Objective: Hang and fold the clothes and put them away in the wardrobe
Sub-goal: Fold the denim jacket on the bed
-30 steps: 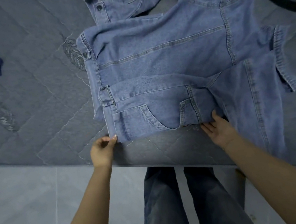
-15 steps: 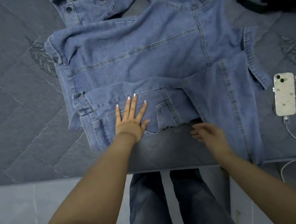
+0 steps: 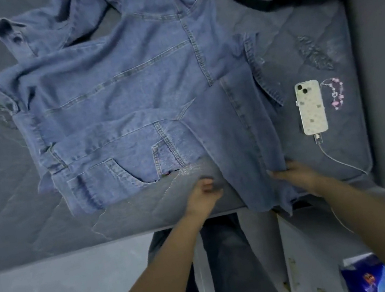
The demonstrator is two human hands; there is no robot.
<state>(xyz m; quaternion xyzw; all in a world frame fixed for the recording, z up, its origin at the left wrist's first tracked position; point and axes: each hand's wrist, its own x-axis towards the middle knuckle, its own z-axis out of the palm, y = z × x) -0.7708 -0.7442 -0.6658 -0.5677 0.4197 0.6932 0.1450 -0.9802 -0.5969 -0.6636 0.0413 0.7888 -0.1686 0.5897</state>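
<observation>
1. A blue denim jacket (image 3: 126,85) lies spread across a grey quilted mattress (image 3: 6,200), one panel draped over the near edge.
2. The left hand (image 3: 203,196), fingers curled, pinches that panel's left edge.
3. The right hand (image 3: 294,175) grips its right edge.
4. A white patterned phone (image 3: 311,106) lies just beside the jacket, plugged into a white cable (image 3: 340,160).

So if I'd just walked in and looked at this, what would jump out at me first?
The big blue denim jacket spread across the grey mattress fills most of the view. At its near right corner, the right hand grips the part hanging over the edge, while the left hand is beside it. To the right lies a white phone, plugged into a cable, with a pink beaded charm next to it.
</observation>
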